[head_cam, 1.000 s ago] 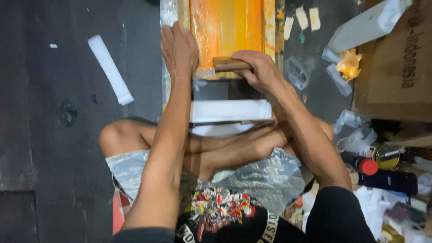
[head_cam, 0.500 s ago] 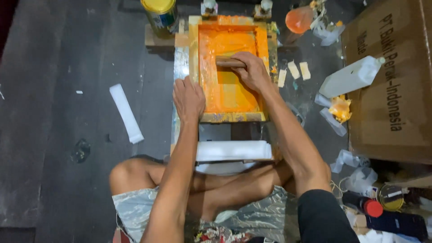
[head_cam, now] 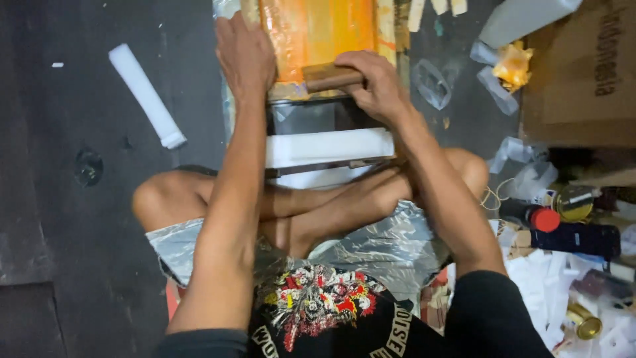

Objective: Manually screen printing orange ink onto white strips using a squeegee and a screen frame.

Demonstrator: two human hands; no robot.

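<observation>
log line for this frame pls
left hand flat on orange screen frame | right hand grips wooden squeegee at frame's near edge

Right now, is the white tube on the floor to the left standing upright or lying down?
Lying down. The white tube rests flat on the dark floor, its whole length visible, slanted diagonally, apart from the left hand.

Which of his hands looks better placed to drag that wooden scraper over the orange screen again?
Probably the right hand: it grips the wooden squeegee at the near edge of the orange screen frame. The left hand lies flat on the frame's left side, apparently steadying it.
</observation>
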